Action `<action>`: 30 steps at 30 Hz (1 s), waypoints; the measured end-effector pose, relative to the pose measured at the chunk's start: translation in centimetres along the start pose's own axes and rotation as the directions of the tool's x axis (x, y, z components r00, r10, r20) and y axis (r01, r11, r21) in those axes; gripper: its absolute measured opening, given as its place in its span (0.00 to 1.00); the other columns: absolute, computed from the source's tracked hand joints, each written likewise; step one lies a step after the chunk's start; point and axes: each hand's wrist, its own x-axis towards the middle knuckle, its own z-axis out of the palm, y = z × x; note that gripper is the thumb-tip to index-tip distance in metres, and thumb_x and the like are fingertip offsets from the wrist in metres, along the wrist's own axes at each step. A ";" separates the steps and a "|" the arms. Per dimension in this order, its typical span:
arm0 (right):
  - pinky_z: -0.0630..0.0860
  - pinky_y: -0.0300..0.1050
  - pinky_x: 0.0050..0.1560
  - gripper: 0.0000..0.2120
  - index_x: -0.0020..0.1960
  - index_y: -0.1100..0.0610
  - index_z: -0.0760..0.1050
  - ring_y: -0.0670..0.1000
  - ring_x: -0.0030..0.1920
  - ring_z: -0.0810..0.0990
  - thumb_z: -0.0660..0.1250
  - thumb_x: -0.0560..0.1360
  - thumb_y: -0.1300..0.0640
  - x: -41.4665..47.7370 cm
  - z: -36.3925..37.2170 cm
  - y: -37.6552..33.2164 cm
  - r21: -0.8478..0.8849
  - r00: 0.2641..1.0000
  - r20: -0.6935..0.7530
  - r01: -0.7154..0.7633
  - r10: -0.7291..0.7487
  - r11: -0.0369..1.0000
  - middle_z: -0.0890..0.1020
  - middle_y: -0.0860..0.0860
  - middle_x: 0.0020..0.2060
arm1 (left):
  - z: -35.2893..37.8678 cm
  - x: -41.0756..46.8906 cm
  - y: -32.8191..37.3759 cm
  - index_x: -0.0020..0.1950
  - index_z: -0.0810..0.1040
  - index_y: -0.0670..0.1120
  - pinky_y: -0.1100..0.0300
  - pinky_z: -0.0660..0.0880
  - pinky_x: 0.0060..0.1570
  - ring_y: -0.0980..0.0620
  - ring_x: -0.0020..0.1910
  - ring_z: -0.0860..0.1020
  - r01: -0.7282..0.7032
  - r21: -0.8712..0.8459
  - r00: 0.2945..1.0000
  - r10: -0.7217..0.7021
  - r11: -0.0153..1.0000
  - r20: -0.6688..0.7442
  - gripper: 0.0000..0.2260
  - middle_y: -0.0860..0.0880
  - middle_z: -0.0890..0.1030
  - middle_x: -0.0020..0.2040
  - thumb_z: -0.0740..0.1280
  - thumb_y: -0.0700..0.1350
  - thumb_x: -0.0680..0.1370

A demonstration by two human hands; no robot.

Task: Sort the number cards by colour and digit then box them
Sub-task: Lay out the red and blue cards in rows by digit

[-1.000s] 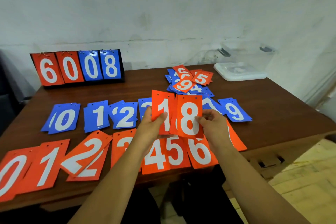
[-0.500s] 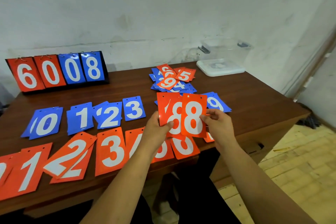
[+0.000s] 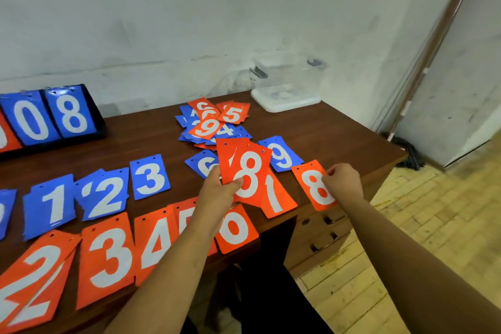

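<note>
Your left hand [image 3: 219, 192] grips a small stack [image 3: 245, 171] of orange cards, thumb across the front and an 8 on top, held tilted above the table [image 3: 325, 130]. Your right hand [image 3: 344, 182] pinches a single orange 8 [image 3: 314, 187] by its right edge, down at the table's front right corner. You cannot tell whether that card touches the wood.

Between the two, an orange card [image 3: 275, 198] lies flat, its digit partly hidden under the stack. The orange row [image 3: 108, 257] runs 2, 3, 4, 5, 6 along the front edge. The blue row [image 3: 149, 176] lies behind it, showing 1, 2 and 3, with a blue 9 [image 3: 282, 156] farther right. A mixed pile [image 3: 214, 123] sits behind your left hand. The clear box [image 3: 287, 76] stands at the back right, against the wall. The scoreboard [image 3: 54, 116] stands at the back left.
</note>
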 end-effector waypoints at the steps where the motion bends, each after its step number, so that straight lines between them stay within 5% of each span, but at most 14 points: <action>1: 0.78 0.49 0.47 0.11 0.56 0.61 0.79 0.57 0.49 0.82 0.66 0.77 0.57 0.1 0.2 -0.2 -0.023 1.000 -0.004 -0.018 0.018 1.000 0.83 0.58 0.51 | 0.3 0.2 0.1 0.70 0.70 0.54 0.43 0.79 0.55 0.48 0.57 0.80 0.006 0.010 1.000 -0.006 1.000 -0.004 0.24 0.50 0.80 0.61 0.72 0.46 0.76; 10: 0.77 0.49 0.57 0.13 0.57 0.58 0.77 0.53 0.56 0.75 0.65 0.78 0.51 0.4 1.4 -1.5 -0.220 0.982 -0.164 0.051 -0.089 0.974 0.78 0.55 0.55 | 1.8 1.3 0.4 0.67 0.70 0.55 0.42 0.79 0.56 0.46 0.60 0.79 0.031 0.027 0.999 -0.031 0.999 -0.034 0.21 0.48 0.79 0.63 0.72 0.46 0.77; 13: 0.78 0.45 0.48 0.15 0.53 0.56 0.77 0.49 0.51 0.79 0.63 0.79 0.44 -0.9 1.0 -3.3 0.169 0.983 -0.142 0.137 -0.114 0.976 0.80 0.50 0.47 | 2.2 1.2 0.4 0.70 0.69 0.54 0.41 0.78 0.58 0.45 0.62 0.78 0.028 0.053 0.999 -0.026 0.998 -0.041 0.26 0.48 0.78 0.63 0.74 0.47 0.75; 16: 0.80 0.44 0.40 0.17 0.51 0.53 0.78 0.48 0.44 0.84 0.66 0.75 0.39 -3.4 0.8 -6.2 0.611 0.950 0.274 -0.053 -0.148 0.790 0.85 0.48 0.43 | 2.7 0.8 0.5 0.71 0.67 0.53 0.41 0.78 0.58 0.46 0.62 0.78 0.006 0.071 0.999 -0.004 0.997 -0.035 0.31 0.50 0.78 0.63 0.76 0.48 0.72; 18: 0.83 0.51 0.47 0.15 0.56 0.54 0.78 0.50 0.46 0.86 0.70 0.75 0.46 -4.3 1.2 -6.7 0.687 0.895 0.395 -0.138 -0.208 0.714 0.86 0.50 0.48 | 3.0 0.6 0.4 0.70 0.68 0.55 0.42 0.79 0.57 0.47 0.60 0.79 -0.005 0.066 1.000 0.006 0.998 -0.022 0.30 0.52 0.78 0.60 0.77 0.49 0.71; 21: 0.83 0.49 0.46 0.10 0.57 0.58 0.77 0.50 0.48 0.84 0.68 0.78 0.56 -3.6 0.7 -6.0 0.734 0.944 0.265 -0.065 -0.198 0.676 0.84 0.52 0.53 | 3.0 0.6 0.1 0.67 0.69 0.56 0.43 0.81 0.54 0.48 0.58 0.80 0.011 -0.027 1.000 -0.011 1.000 0.002 0.23 0.51 0.79 0.61 0.73 0.48 0.75; 24: 0.76 0.38 0.37 0.09 0.58 0.54 0.72 0.46 0.46 0.79 0.66 0.79 0.55 -1.3 -1.0 -4.3 0.519 0.983 0.118 0.061 -0.143 0.853 0.80 0.49 0.53 | 2.3 0.8 -0.2 0.63 0.70 0.58 0.43 0.81 0.53 0.49 0.55 0.81 0.047 -0.066 0.999 -0.048 0.997 -0.022 0.15 0.50 0.78 0.61 0.68 0.47 0.80; 26: 0.74 0.42 0.42 0.16 0.62 0.56 0.70 0.48 0.48 0.76 0.68 0.77 0.54 0.4 -1.6 -2.9 0.286 0.990 0.052 0.111 -0.131 0.952 0.78 0.51 0.55 | 1.8 0.9 -0.3 0.65 0.69 0.57 0.43 0.81 0.52 0.48 0.54 0.81 0.085 -0.089 0.996 -0.088 0.992 -0.028 0.15 0.50 0.78 0.60 0.67 0.47 0.80; 30: 0.78 0.47 0.47 0.17 0.62 0.58 0.73 0.53 0.50 0.80 0.69 0.77 0.53 1.6 -1.3 -1.4 0.007 0.984 0.030 0.174 -0.174 0.985 0.81 0.56 0.56 | 1.2 0.7 -0.5 0.69 0.70 0.56 0.43 0.80 0.55 0.48 0.57 0.80 0.097 -0.045 0.994 -0.099 0.994 -0.041 0.18 0.50 0.78 0.61 0.67 0.48 0.80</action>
